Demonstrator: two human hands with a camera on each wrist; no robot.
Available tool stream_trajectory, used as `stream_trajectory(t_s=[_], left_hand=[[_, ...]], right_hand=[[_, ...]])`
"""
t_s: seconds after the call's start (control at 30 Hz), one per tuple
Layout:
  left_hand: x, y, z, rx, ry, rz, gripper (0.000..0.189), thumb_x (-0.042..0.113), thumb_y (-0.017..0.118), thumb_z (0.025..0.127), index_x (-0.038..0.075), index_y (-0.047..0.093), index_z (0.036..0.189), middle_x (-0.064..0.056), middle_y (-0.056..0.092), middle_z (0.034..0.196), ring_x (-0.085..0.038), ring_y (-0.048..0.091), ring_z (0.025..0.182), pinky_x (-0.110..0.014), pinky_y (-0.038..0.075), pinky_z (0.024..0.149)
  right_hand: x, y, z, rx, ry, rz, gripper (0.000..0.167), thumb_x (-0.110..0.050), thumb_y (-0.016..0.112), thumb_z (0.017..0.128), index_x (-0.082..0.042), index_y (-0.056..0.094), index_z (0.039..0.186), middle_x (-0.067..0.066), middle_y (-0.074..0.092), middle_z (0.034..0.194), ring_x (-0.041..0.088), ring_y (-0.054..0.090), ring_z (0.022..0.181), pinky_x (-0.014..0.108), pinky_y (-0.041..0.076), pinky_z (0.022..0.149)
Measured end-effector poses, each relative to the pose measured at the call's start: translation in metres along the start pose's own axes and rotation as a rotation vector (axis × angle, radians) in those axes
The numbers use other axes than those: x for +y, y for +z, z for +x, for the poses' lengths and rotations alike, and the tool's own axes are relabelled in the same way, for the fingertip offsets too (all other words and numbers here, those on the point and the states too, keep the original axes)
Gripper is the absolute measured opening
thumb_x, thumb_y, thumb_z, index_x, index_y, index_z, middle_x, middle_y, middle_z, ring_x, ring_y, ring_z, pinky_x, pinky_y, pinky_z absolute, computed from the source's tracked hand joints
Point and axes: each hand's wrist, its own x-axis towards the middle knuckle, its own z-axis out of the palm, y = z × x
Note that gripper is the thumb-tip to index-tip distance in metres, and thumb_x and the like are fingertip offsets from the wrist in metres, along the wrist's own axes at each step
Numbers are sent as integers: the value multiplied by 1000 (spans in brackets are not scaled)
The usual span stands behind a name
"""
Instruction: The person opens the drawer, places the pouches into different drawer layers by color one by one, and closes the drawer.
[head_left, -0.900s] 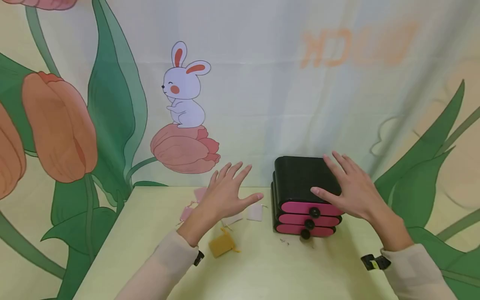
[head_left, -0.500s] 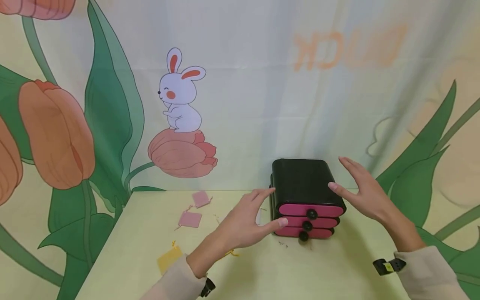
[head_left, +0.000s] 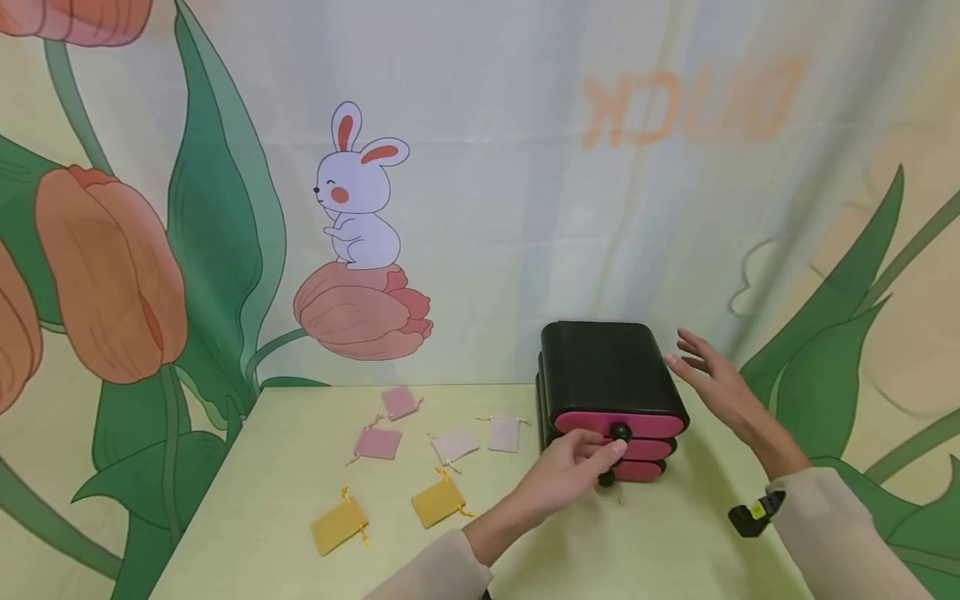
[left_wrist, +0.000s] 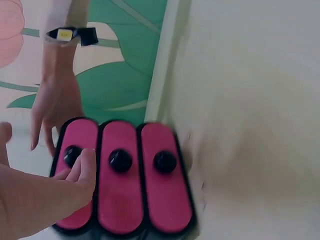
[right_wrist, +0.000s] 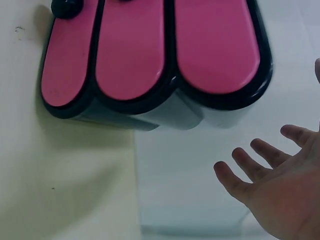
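A black three-tier drawer box with pink fronts stands at the back right. Each front carries a round black knob. My left hand pinches at the top drawer's knob, thumb tip at its lower edge and bent fingers beside it. In the left wrist view the thumb overlaps that knob. All three drawers look closed. At the box's right side is my right hand, fingers loosely bent. The right wrist view shows the right hand below and right of the box, holding nothing.
Several small drawstring pouches lie left of the box: two yellow, with one yellow pouch nearer, two pink with one pink pouch, and two pale, including a pale pouch. A tiny trinket lies before the box. A printed curtain hangs behind.
My left hand has moved from over the pouches rightward and down to the top knob, its fingers bending. My right hand has moved from over the box top to its right side.
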Motion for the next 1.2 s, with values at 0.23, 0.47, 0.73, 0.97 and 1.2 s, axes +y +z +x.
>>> stream_trajectory(t_s=[0.23, 0.47, 0.73, 0.97, 1.2], left_hand=[[-3, 25, 21, 38, -90, -394, 40, 36, 67, 105, 0, 65, 123, -17, 75, 114, -28, 74, 107, -44, 59, 98], [-8, 36, 38, 42, -151, -602, 42, 32, 65, 107, -8, 72, 119, -24, 76, 113, -28, 77, 105, -36, 60, 95], [-9, 38, 49, 66, -228, -725, 38, 33, 69, 104, -1, 71, 120, -21, 78, 106, -28, 78, 101, -33, 62, 88], [-16, 45, 41, 97, -203, -677, 40, 34, 70, 104, -3, 76, 115, -17, 80, 102, -26, 79, 99, -33, 62, 87], [-20, 62, 15, 104, -163, -649, 39, 33, 68, 105, -3, 80, 107, -18, 80, 99, -28, 79, 95, -34, 63, 84]], right_hand=[[23, 9, 15, -64, 149, 164, 85, -55, 48, 110, -12, 7, 171, 32, 20, 169, 53, 26, 153, 75, 31, 114], [41, 23, 23, -120, 293, 298, 89, -60, 47, 109, -14, 3, 171, 30, 11, 172, 57, 17, 154, 76, 27, 116], [45, 30, 27, -124, 336, 431, 90, -59, 48, 108, -15, 3, 171, 23, 3, 175, 54, 8, 157, 73, 20, 121], [43, 31, 27, -120, 335, 419, 91, -61, 48, 107, -14, 5, 171, 24, 9, 175, 53, 11, 158, 72, 19, 121], [39, 25, 24, -172, 319, 339, 93, -63, 47, 107, -12, 4, 171, 27, 11, 173, 57, 12, 156, 75, 23, 118]])
